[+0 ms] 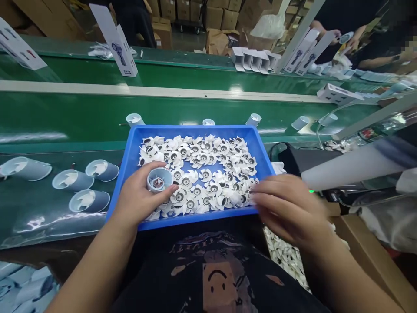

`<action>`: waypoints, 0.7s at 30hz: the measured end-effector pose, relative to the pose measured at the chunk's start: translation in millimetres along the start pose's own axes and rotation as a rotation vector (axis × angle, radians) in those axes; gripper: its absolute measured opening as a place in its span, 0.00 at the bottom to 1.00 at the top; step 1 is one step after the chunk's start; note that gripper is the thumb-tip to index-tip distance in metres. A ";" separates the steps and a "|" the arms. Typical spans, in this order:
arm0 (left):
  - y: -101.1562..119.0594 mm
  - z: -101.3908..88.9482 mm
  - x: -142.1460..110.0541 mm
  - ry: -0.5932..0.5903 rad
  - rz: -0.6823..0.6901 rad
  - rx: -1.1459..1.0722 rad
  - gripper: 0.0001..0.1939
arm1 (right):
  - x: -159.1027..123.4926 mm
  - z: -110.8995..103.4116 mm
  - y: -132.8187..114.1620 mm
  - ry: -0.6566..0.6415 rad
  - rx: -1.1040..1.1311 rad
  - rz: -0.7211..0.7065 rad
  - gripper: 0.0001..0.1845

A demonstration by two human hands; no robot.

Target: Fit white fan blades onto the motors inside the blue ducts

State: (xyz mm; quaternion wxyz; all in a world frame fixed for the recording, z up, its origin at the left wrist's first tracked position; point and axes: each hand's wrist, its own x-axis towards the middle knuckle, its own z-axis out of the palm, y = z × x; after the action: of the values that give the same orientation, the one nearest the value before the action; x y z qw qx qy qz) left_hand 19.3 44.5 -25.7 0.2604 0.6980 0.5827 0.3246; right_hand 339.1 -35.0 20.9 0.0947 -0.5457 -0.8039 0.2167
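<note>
A blue tray [137, 143] in front of me holds several small white fan impellers [208, 174]. My left hand [138, 198] is closed round a pale blue cylindrical fan housing [159, 179], its open end facing up over the tray's near left corner. My right hand [283, 206] reaches into the tray's near right corner with fingers curled among the impellers; motion smears the fingertips, so what they hold is unclear.
Three pale blue housings [87, 182] with impellers lie on the green conveyor [65, 121] to my left, and more housings [135, 119] stand beyond the tray. White product boxes [254, 60] sit farther back. Another person's hands [348, 39] work at top right. A bag of impellers [286, 256] sits below my right arm.
</note>
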 end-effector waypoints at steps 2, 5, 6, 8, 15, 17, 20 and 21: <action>-0.7 -0.8 0.3 -0.013 0.013 0.007 0.25 | 20.7 13.1 -8.4 -0.167 -0.234 -0.108 0.13; -1.6 -1.1 -0.9 -0.022 0.035 -0.005 0.25 | 46.8 23.2 -8.3 -0.328 -0.385 -0.098 0.09; -1.9 -0.9 -1.6 -0.025 0.038 -0.018 0.25 | 53.2 24.2 -7.1 -0.350 -0.415 -0.081 0.09; -2.4 -0.3 -3.3 -0.038 0.030 -0.049 0.26 | 62.8 24.5 -5.5 -0.373 -0.460 -0.057 0.10; -1.4 -3.6 -17.9 0.012 0.036 -0.178 0.27 | 72.3 7.8 -11.9 -0.245 -0.223 -0.061 0.07; 2.8 -6.2 -26.6 -0.007 0.167 -0.181 0.23 | 70.5 3.8 -18.6 -0.172 0.017 -0.112 0.05; 11.7 -8.2 -38.7 -0.104 0.319 -0.163 0.24 | 70.5 15.2 -30.9 -0.099 0.434 -0.180 0.18; 14.8 -8.0 -41.5 -0.129 0.342 -0.153 0.25 | 71.5 23.1 -34.8 -0.082 0.550 -0.191 0.22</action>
State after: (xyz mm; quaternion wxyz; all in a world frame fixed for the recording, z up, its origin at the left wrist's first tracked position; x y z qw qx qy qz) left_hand 18.2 0.8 -15.7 0.2907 0.7843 0.4114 0.3621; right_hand 273.4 14.3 10.1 0.2263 -0.4120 -0.7660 0.4386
